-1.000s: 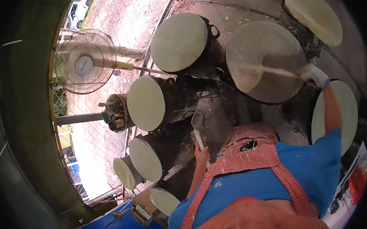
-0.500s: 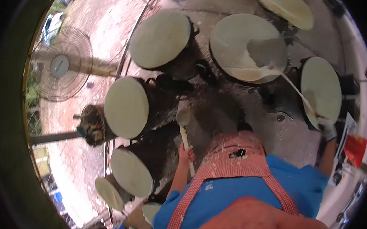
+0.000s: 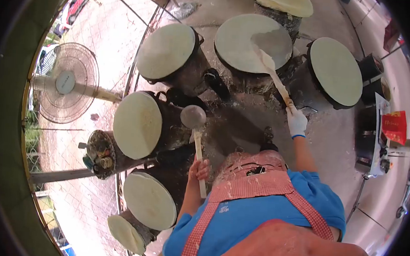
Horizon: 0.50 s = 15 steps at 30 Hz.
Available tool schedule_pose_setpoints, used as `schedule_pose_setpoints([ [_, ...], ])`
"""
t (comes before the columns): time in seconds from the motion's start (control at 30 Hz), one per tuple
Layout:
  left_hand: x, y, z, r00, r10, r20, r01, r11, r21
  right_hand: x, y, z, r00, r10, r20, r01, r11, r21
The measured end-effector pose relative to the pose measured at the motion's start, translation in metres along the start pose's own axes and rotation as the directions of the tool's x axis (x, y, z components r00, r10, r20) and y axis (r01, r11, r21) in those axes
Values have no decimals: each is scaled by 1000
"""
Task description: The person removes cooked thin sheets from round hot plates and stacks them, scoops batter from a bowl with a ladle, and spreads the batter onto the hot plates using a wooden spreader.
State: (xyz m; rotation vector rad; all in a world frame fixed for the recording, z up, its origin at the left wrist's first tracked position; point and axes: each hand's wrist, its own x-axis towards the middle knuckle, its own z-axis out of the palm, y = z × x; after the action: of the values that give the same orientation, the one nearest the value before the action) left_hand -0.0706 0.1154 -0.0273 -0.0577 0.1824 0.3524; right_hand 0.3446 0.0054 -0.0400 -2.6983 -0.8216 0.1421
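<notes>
My left hand (image 3: 199,168) is closed round the pale handle of a ladle (image 3: 193,116), whose round bowl points away from me. A white glove covers my right hand (image 3: 296,121), which grips the brown end of a long wooden spatula (image 3: 278,81). The spatula's pale, batter-coated blade lies over the round griddle (image 3: 237,39) at the top middle. Pale batter covers much of that griddle, and a grey patch shows at its right side. Close to my right hand is another round griddle (image 3: 335,72) with a pale sheet across its top.
More griddles with pale sheets stand at the upper left (image 3: 167,49), left (image 3: 138,124) and lower left (image 3: 149,200). Stacked flat sheets lie at the top (image 3: 285,2) and lower left (image 3: 126,234). A fan (image 3: 66,82) and a debris-filled container (image 3: 100,154) are farther left.
My right hand and the spatula have moved left and away from the right griddle. The spatula now points more steeply over the top-middle griddle. The left hand still holds the ladle.
</notes>
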Motion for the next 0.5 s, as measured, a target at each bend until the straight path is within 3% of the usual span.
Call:
schedule_pose_setpoints([
  [0.03,0,1,3,1000,-13,15,13,1000,6,8,7,13,999,-23,-23,26,987,160],
  [0.07,-3,-3,7,1000,22,-14,-23,999,-47,3,-29,-7,995,65,-76,-23,886,463],
  [0.1,-2,-11,9,997,59,-42,-63,992,-105,6,-56,-14,997,78,-24,-48,796,604],
  [0.13,2,-14,11,998,43,49,-37,991,-128,22,-61,29,994,-40,-97,97,698,710],
  [0.2,3,-20,22,995,95,-24,-97,990,-105,23,-82,38,977,-205,-52,205,863,461],
  [0.27,-9,-17,2,992,112,-51,-113,993,-24,23,-58,25,982,-185,-24,180,903,389],
  [0.33,-13,-14,1,989,122,-78,-117,991,67,42,-14,21,980,-183,-76,194,963,187],
  [0.37,-13,-18,5,991,127,-31,-126,992,29,52,0,11,994,-105,-29,107,991,78],
  [0.4,-14,-20,8,991,132,17,-131,991,-17,63,7,8,990,-108,-89,119,984,131],
  [0.47,-12,-21,-1,991,136,-15,-137,991,-14,74,-19,2,978,-47,-202,138,875,465],
  [0.5,-11,-19,-15,991,118,-57,-123,989,-82,74,-40,9,985,-67,-156,134,871,473],
])
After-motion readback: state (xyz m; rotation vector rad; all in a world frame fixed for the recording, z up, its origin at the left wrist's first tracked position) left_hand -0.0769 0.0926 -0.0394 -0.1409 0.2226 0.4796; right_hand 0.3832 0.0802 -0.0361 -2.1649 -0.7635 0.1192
